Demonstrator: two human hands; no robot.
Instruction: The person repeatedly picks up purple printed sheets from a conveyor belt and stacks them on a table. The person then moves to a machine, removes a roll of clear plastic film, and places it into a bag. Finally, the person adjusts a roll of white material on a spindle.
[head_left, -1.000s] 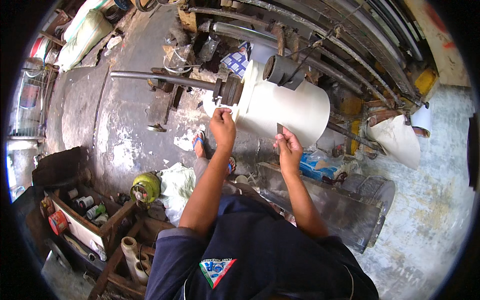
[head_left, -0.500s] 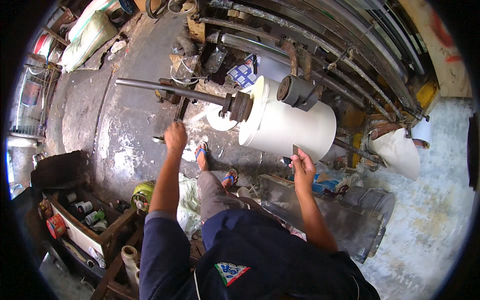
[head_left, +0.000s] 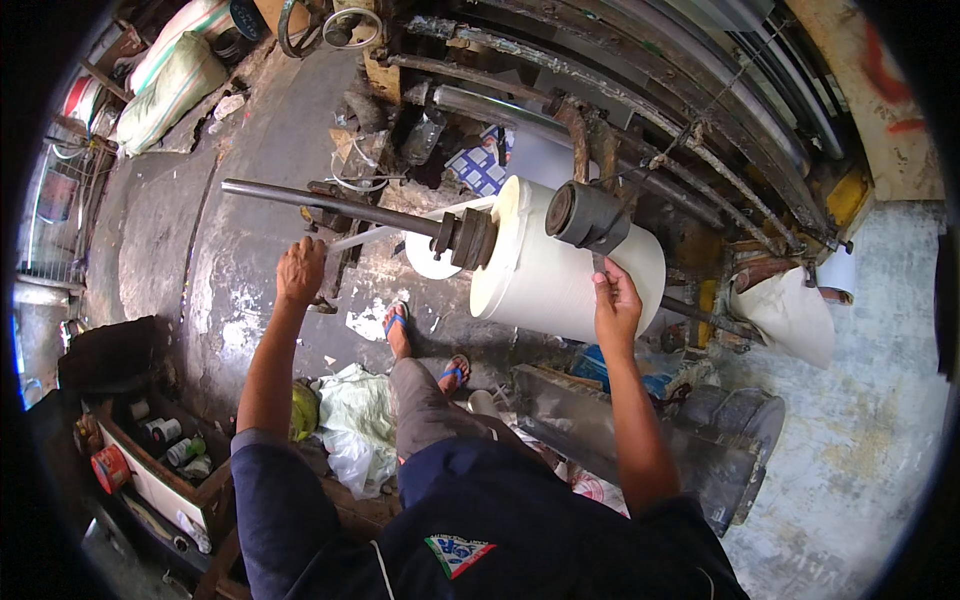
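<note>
A large white roll (head_left: 555, 275) sits on a steel shaft (head_left: 320, 201), with a dark collar (head_left: 474, 240) against its left end. From the roll's left end a narrow white strip (head_left: 385, 229) stretches leftward to my left hand (head_left: 300, 272), whose fingers are closed on it. My right hand (head_left: 620, 302) is at the roll's front right side. Between its thumb and fingers it pinches a thin flat grey blade (head_left: 599, 262), just below the dark cylindrical fitting (head_left: 575, 215) that overlaps the roll. Whether the blade touches the roll, I cannot tell.
Long metal bars (head_left: 620, 120) run behind the roll. A wooden box (head_left: 165, 460) with bottles and cans stands at the lower left. Near my feet lies a pale plastic sack (head_left: 355, 410). A dark metal machine part (head_left: 650, 430) sits below my right arm.
My left hand has moved left and slightly down, with the strip now drawn out behind it. The right hand has risen with the blade along the roll's front.
</note>
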